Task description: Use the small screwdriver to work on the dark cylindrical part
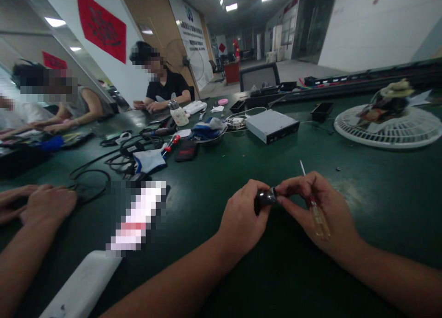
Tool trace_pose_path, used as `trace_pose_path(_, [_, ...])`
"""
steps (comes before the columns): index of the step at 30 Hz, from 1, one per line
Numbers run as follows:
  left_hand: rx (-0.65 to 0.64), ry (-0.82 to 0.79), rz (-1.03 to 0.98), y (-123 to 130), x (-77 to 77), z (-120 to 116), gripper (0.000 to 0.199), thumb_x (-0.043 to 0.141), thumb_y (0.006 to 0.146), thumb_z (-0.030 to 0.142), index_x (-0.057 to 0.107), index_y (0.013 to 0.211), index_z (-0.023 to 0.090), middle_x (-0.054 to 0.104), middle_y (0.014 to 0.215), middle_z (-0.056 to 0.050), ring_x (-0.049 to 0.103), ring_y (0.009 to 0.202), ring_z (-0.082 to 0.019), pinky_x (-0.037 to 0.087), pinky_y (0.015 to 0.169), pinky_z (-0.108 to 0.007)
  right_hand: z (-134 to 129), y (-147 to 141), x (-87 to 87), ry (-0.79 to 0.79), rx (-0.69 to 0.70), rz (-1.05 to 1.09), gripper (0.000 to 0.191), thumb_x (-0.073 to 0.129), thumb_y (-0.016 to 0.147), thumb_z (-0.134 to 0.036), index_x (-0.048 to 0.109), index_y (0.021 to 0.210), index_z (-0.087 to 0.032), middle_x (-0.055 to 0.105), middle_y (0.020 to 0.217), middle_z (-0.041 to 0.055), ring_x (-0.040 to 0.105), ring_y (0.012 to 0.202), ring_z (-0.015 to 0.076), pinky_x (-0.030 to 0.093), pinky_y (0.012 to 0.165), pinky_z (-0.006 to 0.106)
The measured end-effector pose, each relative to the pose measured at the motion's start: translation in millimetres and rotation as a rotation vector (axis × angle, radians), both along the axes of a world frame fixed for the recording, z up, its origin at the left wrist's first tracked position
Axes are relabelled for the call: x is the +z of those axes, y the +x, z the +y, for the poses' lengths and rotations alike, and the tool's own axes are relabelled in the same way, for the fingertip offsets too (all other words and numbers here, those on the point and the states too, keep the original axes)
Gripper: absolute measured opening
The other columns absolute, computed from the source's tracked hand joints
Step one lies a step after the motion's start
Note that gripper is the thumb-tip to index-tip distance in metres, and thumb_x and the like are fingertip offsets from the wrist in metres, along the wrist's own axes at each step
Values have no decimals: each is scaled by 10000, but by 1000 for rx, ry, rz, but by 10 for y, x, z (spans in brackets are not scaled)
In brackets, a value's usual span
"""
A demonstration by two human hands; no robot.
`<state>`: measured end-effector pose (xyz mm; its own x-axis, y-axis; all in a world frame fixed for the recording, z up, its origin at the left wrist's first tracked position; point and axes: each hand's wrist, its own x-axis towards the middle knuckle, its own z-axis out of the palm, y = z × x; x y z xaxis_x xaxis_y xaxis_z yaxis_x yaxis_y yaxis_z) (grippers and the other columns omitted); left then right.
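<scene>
Over the dark green table (203, 189), my left hand (243, 216) is closed around a small black, shiny cylindrical part (266, 197). My right hand (324, 212) touches the right end of that part with its thumb and forefinger. Tucked in the same hand is a screwdriver (319, 219) with a clear yellowish and red handle; its thin metal shaft points up and away above the fingers. What sits at the tip of the right-hand pinch is too small to make out.
A grey metal box (272, 124) lies beyond my hands, with a white fan grille (386, 126) at the right. Cables, cloths and a red screwdriver (171, 144) lie left. A white device (81, 285) and another person's hands (48, 205) are near left. Other people sit further back.
</scene>
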<state>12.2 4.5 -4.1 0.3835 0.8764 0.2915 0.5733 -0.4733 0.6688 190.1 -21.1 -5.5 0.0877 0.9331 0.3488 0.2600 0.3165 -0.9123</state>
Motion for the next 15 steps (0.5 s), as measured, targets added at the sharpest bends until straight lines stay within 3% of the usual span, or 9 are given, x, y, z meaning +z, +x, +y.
trace_pose_path(6, [-29,24,9,-10,-26,25,244,609,834,102,601,1048,218,680,1015,-30,639,945,-188,542,841,-367,22,40,-17,-98,78,-32,327,710,824,-285,389,773,-254,741,899,40,707,799,207,575,707,358])
trace_pose_path(11, [-75,17,-21,-8,-5,23,231,602,827,95,588,1027,210,666,1004,-28,635,930,-176,534,830,-352,-11,16,24,-112,41,-63,323,720,809,-285,401,773,-250,723,871,31,683,771,197,546,662,331])
trace_pose_path(15, [-7,-27,-40,-1,8,13,263,606,826,105,559,1059,217,669,1008,-30,644,921,-186,531,822,-367,-27,5,32,-81,40,35,195,654,873,-321,476,860,-243,721,953,55,676,833,207,543,698,347])
